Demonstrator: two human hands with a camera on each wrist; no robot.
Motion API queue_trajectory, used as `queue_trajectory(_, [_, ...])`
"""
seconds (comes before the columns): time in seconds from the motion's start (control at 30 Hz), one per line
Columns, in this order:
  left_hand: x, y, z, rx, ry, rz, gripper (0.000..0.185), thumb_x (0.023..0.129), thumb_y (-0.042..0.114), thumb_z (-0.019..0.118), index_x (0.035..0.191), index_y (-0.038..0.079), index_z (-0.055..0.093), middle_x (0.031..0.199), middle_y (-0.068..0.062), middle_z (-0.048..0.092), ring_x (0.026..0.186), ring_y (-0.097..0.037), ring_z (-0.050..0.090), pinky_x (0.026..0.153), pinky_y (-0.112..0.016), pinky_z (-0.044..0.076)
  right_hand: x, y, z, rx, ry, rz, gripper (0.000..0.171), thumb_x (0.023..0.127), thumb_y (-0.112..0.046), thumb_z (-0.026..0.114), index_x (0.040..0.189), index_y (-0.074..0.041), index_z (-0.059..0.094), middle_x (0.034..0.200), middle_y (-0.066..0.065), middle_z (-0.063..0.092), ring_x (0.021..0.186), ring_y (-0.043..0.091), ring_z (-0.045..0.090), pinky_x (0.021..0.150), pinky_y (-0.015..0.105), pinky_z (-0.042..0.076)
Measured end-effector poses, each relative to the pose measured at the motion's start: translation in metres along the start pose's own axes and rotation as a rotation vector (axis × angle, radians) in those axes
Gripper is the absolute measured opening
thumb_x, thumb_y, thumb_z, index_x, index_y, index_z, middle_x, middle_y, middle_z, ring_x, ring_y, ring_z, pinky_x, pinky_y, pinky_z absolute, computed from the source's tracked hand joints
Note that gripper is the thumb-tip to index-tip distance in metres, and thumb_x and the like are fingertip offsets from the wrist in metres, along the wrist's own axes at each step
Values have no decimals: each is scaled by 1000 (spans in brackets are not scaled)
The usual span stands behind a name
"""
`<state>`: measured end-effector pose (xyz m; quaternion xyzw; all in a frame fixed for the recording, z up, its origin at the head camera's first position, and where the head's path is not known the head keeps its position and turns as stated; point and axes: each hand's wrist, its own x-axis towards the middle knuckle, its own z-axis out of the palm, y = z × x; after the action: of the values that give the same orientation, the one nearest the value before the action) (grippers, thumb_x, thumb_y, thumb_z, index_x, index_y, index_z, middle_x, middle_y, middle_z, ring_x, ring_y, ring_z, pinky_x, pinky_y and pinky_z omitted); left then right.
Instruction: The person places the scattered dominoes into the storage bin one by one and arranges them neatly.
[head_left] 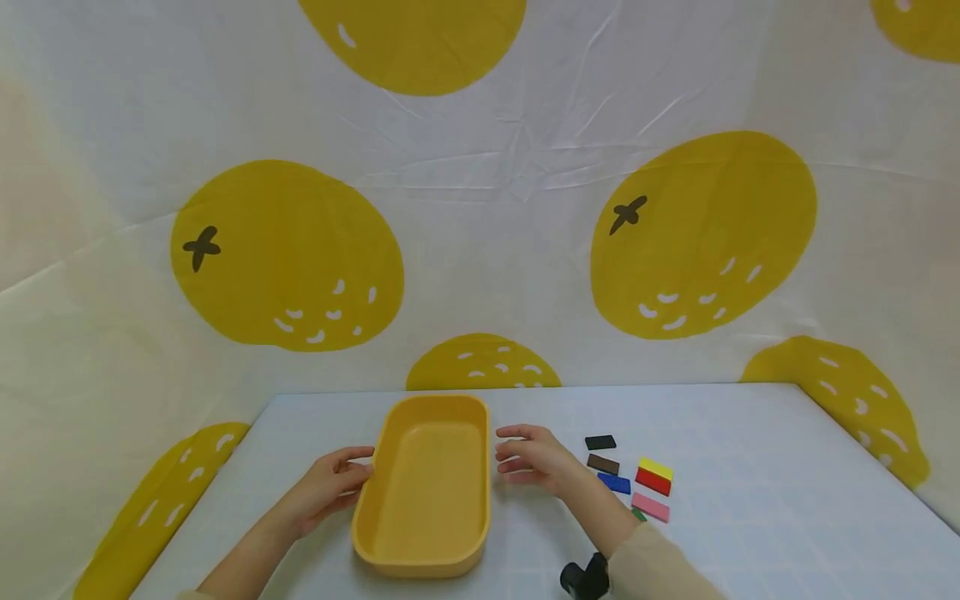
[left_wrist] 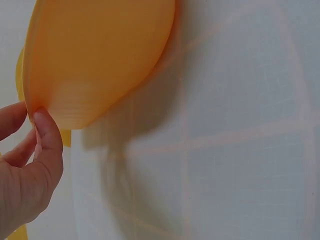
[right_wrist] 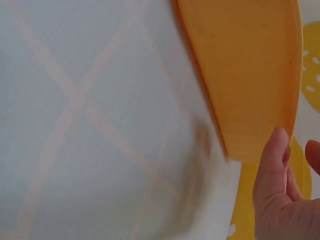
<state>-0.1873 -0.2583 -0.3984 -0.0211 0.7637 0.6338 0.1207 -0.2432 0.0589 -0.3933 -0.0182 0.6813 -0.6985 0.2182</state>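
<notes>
Tray (head_left: 431,483), yellow-orange, deep-walled, rounded-rectangular, smooth as plastic, upright between both hands, on or just over the white desk (head_left: 750,517) with faint grid lines; contact beneath hard to tell. For steady handling, probably best to hold opposite long sides at matching points, press lightly with both thumbs, and move evenly; with support from only 1 side, likely to tip or skew.

Left hand (head_left: 326,492): at the left long side, apparently pinching the rim between thumb and forefinger, with forearm angled up from the lower left. Right hand (head_left: 536,458): just beside the right long side, not touching, fingers spread and pointing leftward, nothing held; forearm slanting in from the lower right, out of a beige sleeve (head_left: 660,567).

Farther right, 7 small flat pieces: black block (head_left: 600,442), brown block (head_left: 603,464), blue block (head_left: 614,483), yellow block (head_left: 656,468), red block (head_left: 653,482), pink block (head_left: 649,507), and green block (head_left: 639,515), partly hidden by the right forearm.
</notes>
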Motion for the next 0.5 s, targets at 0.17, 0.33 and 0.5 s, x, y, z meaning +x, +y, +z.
queue_trajectory(0.17, [3,-1,1,9,8,10,59,91,18,61,135,-11,35,95,-6,60,82,-14,60,74,-27,52,3,1,11,4,3,15,45,84,-4,62,126,6,48,82,10,64,65,16,63,66,33,55])
queue_trajectory(0.33, [4,1,1,8,-1,11,59,91,17,61,135,-11,34,95,-7,59,81,-13,60,73,-25,51,6,1,17,1,25,15,48,83,0,62,128,6,47,79,9,63,60,14,61,59,28,54])
queue_trajectory(0.5, [5,-1,-1,-4,-21,23,61,88,20,65,133,-10,36,95,-8,58,81,-13,60,71,-25,50,7,1,19,-12,35,18,51,82,2,62,131,4,46,77,9,61,57,13,59,59,27,54])
